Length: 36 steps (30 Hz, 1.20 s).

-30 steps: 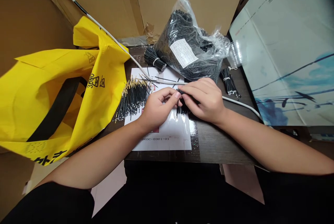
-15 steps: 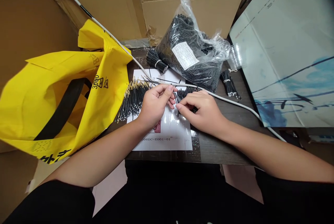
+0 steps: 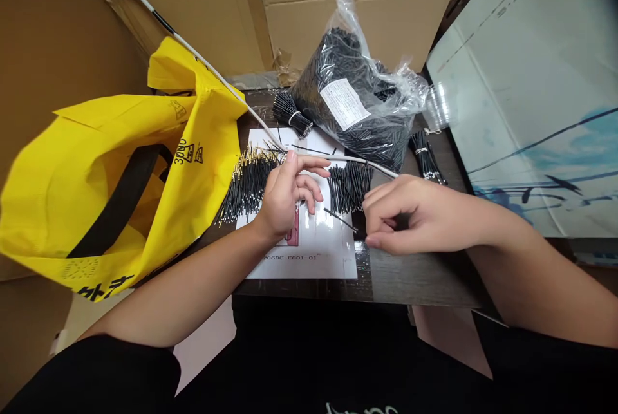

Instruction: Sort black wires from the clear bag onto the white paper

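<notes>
My left hand is open over the printed sheet, its fingers loosely spread with nothing visible in them. It is beside a dense row of short black wires with gold-coloured ends. My right hand is closed in a pinch to the right of the sheet. A single short black wire reaches from its fingertips toward the left hand; the exact grip point is hard to see. Between the hands lies another pile of black wires with silvery ends. A white cable crosses behind the hands.
A clear plastic bag of black wires with a white label stands behind. Tied wire bundles lie at its left and right. A yellow bag is at the left, a pale printed box at the right, and cardboard behind.
My right hand has moved right and toward me, away from the left hand, with a black wire at its fingertips. My left fingers have opened from a pinch.
</notes>
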{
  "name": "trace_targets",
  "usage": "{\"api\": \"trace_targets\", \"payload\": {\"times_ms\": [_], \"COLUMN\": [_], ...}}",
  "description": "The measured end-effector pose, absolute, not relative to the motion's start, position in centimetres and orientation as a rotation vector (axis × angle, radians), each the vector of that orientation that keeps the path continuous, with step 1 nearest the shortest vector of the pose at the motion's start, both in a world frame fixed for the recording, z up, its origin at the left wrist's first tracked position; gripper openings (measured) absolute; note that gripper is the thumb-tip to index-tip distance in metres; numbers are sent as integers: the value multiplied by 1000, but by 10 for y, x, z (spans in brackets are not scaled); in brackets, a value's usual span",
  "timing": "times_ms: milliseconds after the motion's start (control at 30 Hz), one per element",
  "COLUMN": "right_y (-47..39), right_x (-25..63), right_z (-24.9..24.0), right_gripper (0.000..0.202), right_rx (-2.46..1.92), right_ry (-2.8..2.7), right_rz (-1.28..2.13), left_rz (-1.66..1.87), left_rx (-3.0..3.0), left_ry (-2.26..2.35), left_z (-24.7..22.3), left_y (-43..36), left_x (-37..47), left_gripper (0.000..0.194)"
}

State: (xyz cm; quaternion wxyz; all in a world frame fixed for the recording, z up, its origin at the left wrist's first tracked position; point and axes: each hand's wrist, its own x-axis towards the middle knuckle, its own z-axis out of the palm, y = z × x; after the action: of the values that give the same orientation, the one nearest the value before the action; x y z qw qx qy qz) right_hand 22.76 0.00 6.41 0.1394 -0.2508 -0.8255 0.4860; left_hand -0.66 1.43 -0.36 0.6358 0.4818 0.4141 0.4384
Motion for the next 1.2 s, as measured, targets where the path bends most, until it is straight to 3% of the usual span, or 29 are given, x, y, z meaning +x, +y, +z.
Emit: {"api": "trace_targets", "payload": {"times_ms": [167, 367, 667, 967, 1200], "right_y": [-2, 6, 9, 13, 31], "right_x": [230, 243, 221, 217, 253], "right_z": [64, 61, 27, 28, 34], "right_gripper": [24, 26, 23, 40, 19], "right_rx": [-742, -1389, -1621, -1759, -1788], "right_ry": [-2485, -2418, -2416, -2409, -2425], "right_rz": [1382, 821, 614, 667, 520], "left_rz": [1041, 1028, 983, 945, 771], "left_rx": [1121, 1080, 1121, 1857, 2308], "left_ry": [949, 953, 1005, 1068, 903], "left_z": [-6, -7, -8, -3, -5], "left_y": [13, 17, 13, 11, 5], "left_x": [-3, -4, -3, -5, -2], "left_gripper": [56, 50, 39, 34, 20]}}
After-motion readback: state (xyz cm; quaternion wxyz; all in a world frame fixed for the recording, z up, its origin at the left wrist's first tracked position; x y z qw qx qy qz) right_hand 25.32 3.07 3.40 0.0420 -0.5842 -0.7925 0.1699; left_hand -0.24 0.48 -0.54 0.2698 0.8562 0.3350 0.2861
